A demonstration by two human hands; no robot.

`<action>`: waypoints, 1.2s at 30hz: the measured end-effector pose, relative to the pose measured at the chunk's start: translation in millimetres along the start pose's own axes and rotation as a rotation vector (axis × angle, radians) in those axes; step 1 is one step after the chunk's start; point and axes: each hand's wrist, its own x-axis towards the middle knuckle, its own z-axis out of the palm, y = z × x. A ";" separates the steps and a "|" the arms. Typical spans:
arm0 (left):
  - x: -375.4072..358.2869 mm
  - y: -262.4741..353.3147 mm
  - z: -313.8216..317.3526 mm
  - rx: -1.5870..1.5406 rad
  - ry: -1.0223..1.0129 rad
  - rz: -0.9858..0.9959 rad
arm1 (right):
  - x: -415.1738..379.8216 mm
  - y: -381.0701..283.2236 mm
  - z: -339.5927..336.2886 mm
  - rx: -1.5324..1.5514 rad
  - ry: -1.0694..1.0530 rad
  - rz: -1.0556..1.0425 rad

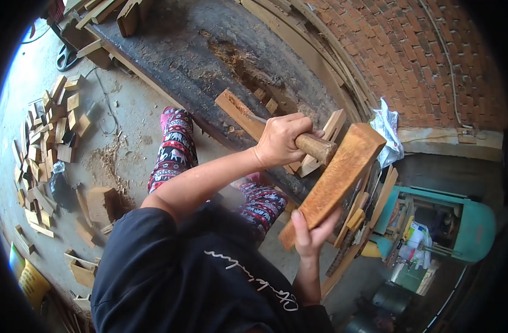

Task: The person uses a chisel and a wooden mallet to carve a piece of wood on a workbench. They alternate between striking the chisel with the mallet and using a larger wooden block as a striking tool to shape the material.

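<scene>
My left hand (287, 137) is wrapped round the thick wooden handle of a chisel (316, 149). The chisel's thin metal blade points up and left, its tip at a reddish-brown wooden piece (240, 115) lying on the dark workbench (170, 53). A long, tapered wooden block (334, 180) is gripped near its narrow lower end by my right hand (315, 230), thumb on the near face. The block's wide end lies just right of the chisel handle's butt. Behind the handle, a pale slotted wooden piece (326, 136) shows on the bench.
Wood shavings (232, 58) lie along the bench. Offcuts (54, 127) are heaped on the floor at left. Long boards (326, 50) lean by the brick wall (409, 61). A green machine (473, 230) stands at right, near several wooden-handled tools (356, 219).
</scene>
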 end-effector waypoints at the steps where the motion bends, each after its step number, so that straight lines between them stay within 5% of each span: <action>1: 1.8 -1.8 0.4 0.000 0.009 0.000 | -0.5 -4.9 -3.4 0.130 0.044 0.041; 5: -9.2 4.4 0.2 -0.030 -0.036 -0.002 | 3.7 -25.5 -9.1 0.530 0.227 -0.130; 10: -8.4 6.5 0.3 -0.017 0.007 0.053 | -26.5 17.8 12.3 0.094 -0.074 0.097; 17: -8.7 3.0 1.6 -0.108 -0.280 0.134 | -40.0 -2.0 2.7 0.858 0.056 0.302; 19: -4.5 7.2 4.0 -0.142 -0.301 0.079 | -39.1 -4.9 2.5 0.848 0.084 0.323; 26: -11.7 14.4 29.1 -0.034 0.290 0.038 | -42.8 12.4 8.8 0.560 -0.057 0.224; 36: 15.2 6.2 5.0 -0.094 0.081 -0.161 | -52.0 74.8 61.0 0.314 -0.187 0.582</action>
